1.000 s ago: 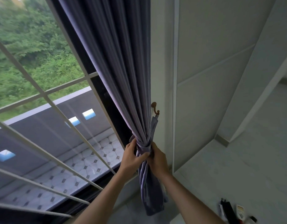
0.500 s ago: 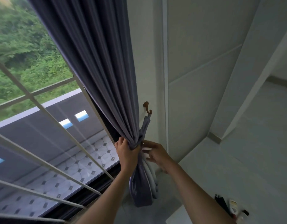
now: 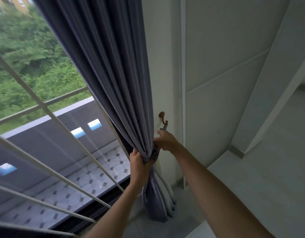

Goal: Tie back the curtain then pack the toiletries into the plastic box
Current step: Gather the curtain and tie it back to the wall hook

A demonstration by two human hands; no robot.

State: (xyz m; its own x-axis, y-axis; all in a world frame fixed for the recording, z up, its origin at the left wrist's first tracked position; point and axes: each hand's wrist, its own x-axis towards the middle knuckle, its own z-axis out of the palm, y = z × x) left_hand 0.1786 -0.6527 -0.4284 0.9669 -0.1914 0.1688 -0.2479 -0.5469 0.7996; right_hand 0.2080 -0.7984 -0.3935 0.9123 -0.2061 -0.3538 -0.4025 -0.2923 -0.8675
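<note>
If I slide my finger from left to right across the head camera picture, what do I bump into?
Green trees → white window bars → gray curtain → left hand → right hand → white wall panels.

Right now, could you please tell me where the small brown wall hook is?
The small brown wall hook is mid-frame on the white wall, right of the grey curtain, just above the right hand.

Brown wall hook (image 3: 163,118), fixed to the white wall (image 3: 162,54) just above the fingers. White window bars (image 3: 45,107), crossing left of the fingers. Green trees (image 3: 29,54) beyond the glass, upper left. Tiled balcony floor (image 3: 89,177), patterned with dark diamonds, below and left. Pale panelled wall (image 3: 222,69), right of the fingers.
</note>
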